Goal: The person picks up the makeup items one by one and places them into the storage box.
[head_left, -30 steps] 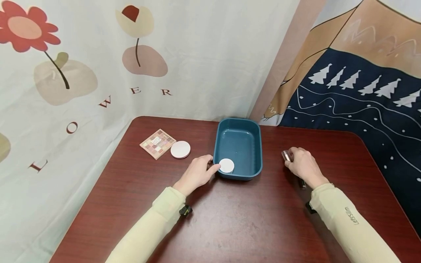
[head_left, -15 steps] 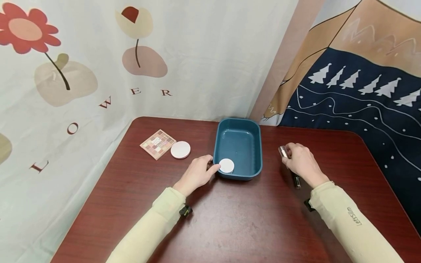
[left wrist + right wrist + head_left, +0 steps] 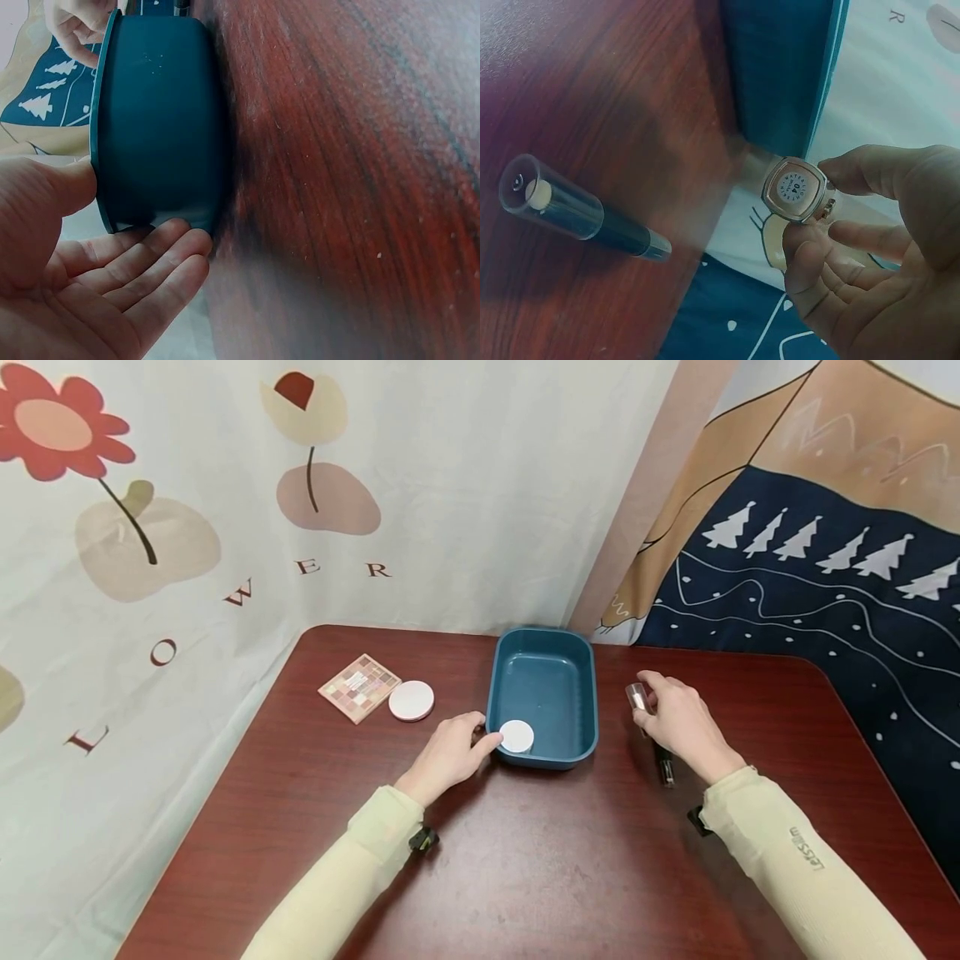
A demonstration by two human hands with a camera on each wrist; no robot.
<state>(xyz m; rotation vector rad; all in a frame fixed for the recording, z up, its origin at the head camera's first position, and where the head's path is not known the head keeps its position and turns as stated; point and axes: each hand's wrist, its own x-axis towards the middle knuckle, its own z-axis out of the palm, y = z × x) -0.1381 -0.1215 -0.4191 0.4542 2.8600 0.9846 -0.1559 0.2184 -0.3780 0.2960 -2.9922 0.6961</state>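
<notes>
One small tube was the thing in play, pinched between thumb and fingertips of the right hand, right of the bin. Key relation: bin lay to the left of that grip, a short gap off, long axis running near to far; tube's visible end pointed away and slightly left, so roughly along the bin. Right wrist feed gave me the tube end-on, "04" label showing; its full length I couldn't judge. Right hand had the tube, left hand was nearer the bin: fingers fairly straight on the outer wall, thumb at the rim, near-left corner. White round item sat inside that corner. Dark clear-capped stick lay on the table by the right wrist. Further left I logged a palette and a white disc, side by side. Printed curtain behind.
</notes>
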